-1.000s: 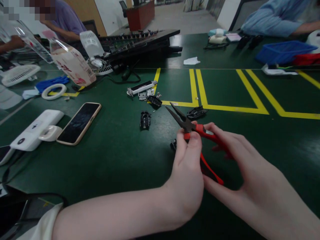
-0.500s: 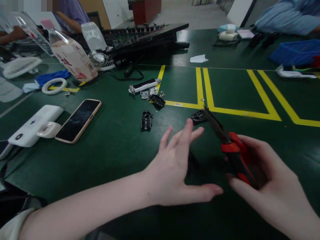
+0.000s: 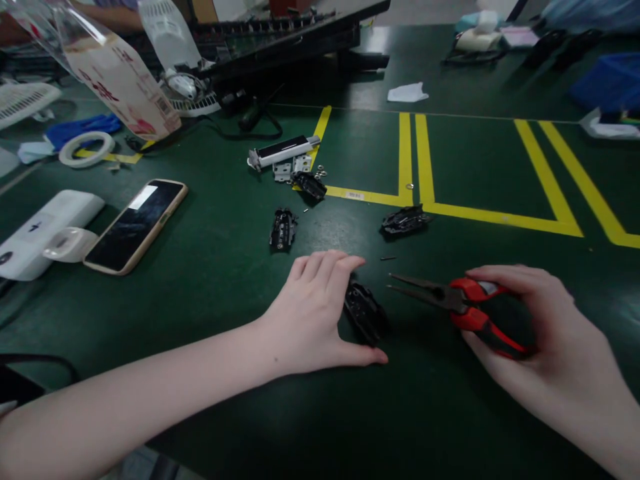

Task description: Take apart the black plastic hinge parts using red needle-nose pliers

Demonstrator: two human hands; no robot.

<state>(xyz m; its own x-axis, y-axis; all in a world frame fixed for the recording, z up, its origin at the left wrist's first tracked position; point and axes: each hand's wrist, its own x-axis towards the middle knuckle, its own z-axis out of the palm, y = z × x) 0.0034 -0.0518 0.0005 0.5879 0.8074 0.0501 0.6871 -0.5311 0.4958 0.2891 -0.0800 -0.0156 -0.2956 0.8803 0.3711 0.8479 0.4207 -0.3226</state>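
My right hand (image 3: 540,340) is closed around the red handles of long-nose pliers (image 3: 450,303), whose dark jaws point left, slightly apart. My left hand (image 3: 315,313) rests on the green table with fingers together and thumb spread, cupped around a small black plastic part (image 3: 365,312) and touching its left side. The pliers' tips sit just right of that part. More black parts lie beyond: one (image 3: 281,229) to the upper left, one (image 3: 405,220) to the upper right, one (image 3: 310,185) near a silver-and-black bar (image 3: 283,151).
A phone (image 3: 135,225) and a white device (image 3: 40,233) lie at the left. A tape roll (image 3: 86,148), blue glove, clear package (image 3: 113,77) and fan parts (image 3: 193,100) are at the back left. Yellow lines (image 3: 420,160) cross the table. A blue bin (image 3: 607,83) stands far right.
My left hand let go of the pliers, opened, then came down around the black part. My right hand carried the pliers right and lowered them, jaws now pointing left.
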